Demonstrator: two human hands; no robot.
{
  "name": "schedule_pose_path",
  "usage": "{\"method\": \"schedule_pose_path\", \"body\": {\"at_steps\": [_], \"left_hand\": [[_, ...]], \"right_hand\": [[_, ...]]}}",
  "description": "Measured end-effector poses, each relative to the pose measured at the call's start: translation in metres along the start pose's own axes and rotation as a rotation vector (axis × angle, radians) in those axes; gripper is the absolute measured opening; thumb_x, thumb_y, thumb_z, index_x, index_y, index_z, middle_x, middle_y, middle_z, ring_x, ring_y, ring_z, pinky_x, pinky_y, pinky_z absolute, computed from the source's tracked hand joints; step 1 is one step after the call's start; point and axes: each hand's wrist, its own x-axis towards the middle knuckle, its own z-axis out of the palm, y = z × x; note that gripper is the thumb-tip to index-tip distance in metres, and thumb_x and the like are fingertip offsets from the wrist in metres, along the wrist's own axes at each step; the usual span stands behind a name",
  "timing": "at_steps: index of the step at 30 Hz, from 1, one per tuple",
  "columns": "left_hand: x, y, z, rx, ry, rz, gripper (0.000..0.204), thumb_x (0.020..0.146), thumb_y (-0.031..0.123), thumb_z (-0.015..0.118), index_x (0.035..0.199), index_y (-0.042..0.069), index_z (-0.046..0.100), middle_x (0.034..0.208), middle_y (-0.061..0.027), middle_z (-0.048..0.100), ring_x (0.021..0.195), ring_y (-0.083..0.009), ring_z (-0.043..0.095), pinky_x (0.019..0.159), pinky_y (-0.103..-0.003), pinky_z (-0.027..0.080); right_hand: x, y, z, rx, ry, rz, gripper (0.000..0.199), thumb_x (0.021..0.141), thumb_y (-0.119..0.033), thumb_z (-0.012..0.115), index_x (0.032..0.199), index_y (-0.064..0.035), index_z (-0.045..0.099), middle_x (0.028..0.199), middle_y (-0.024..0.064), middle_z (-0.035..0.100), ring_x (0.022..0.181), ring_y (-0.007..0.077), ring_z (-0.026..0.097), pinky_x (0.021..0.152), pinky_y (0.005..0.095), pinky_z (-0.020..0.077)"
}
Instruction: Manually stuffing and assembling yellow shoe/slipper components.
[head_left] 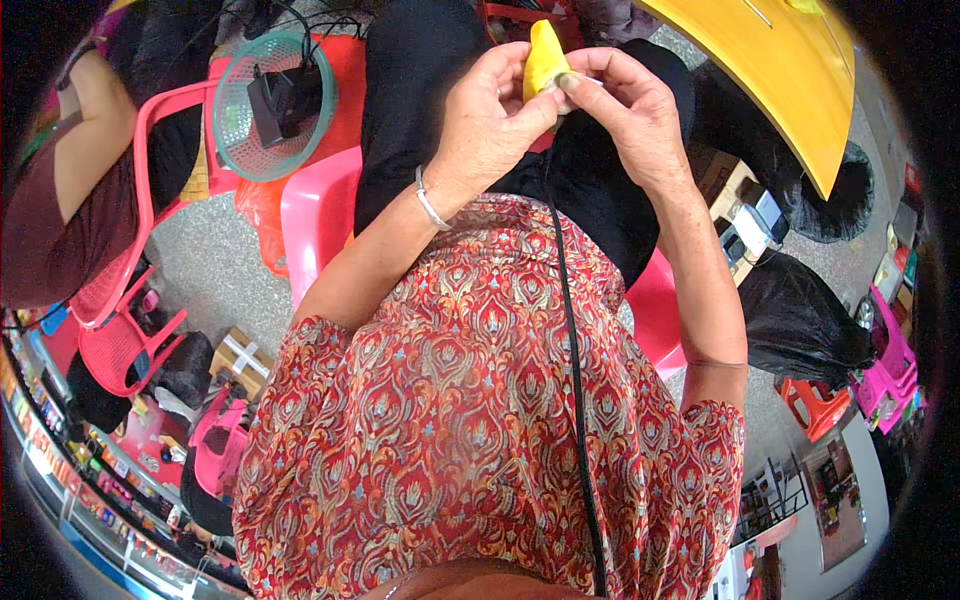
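A: Yellow piece (541, 50), tip up, between a person's two bare grips. Who has it?

B: Both. The left grip (492, 112) is closed around its left side, thumb at its base; the right grip (628, 98) pinches its lower right edge. The right fingertips partly hide what they take.

A: Heavy or light?

B: Light, by all appearances; fingertips alone bear it. It looks soft enough to dent, though its material is too small to tell.

A: Slippery? Fragile?

B: Neither shows plainly. A curved flank like that could roll under a loose pinch, and hard squeezing might crease it.

A: Best hold?

B: The broad lower part, left grip steadying the flank, right grip working the edge. The narrow tip, rising above both, offers less to hold.

A: And nearby?

B: A dark cord (571, 350) descends from just below the grips. The basket (227, 137) sits well left of them; the yellow counter (800, 95), well right.
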Motion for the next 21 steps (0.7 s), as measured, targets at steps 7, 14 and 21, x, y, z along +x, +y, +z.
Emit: {"method": "schedule_pose_path", "body": {"at_steps": [7, 14, 21], "left_hand": [[0.003, -0.011, -0.004, 0.352, 0.119, 0.091, 0.034, 0.089, 0.005, 0.060, 0.120, -0.005, 0.051, 0.104, -0.0081, 0.064, 0.090, -0.0115, 0.062, 0.078, -0.023, 0.050], [0.003, 0.003, 0.006, 0.091, 0.102, 0.057, 0.028, 0.094, 0.007, 0.052, 0.121, -0.002, 0.053, 0.103, -0.0063, 0.064, 0.088, -0.0107, 0.062, 0.078, -0.023, 0.050], [-0.006, 0.021, -0.003, -0.494, 0.009, -0.147, 0.034, 0.093, 0.012, 0.057, 0.123, -0.004, 0.050, 0.109, -0.0084, 0.062, 0.100, -0.0135, 0.060, 0.086, -0.026, 0.048]], "right_hand": [[-0.003, 0.004, 0.004, -0.030, -0.082, -0.059, 0.032, 0.088, -0.009, 0.065, 0.117, -0.0011, 0.058, 0.099, 0.0024, 0.064, 0.087, 0.0093, 0.062, 0.080, 0.0238, 0.0521], [-0.003, -0.005, 0.009, -0.056, -0.047, -0.066, 0.030, 0.087, -0.007, 0.066, 0.115, -0.0003, 0.059, 0.092, 0.0023, 0.065, 0.080, 0.0080, 0.063, 0.070, 0.0228, 0.0544], [-0.005, -0.013, 0.008, -0.054, -0.008, -0.084, 0.025, 0.086, -0.007, 0.066, 0.110, -0.0006, 0.061, 0.087, 0.0037, 0.065, 0.075, 0.0093, 0.063, 0.062, 0.0234, 0.0560]]}}
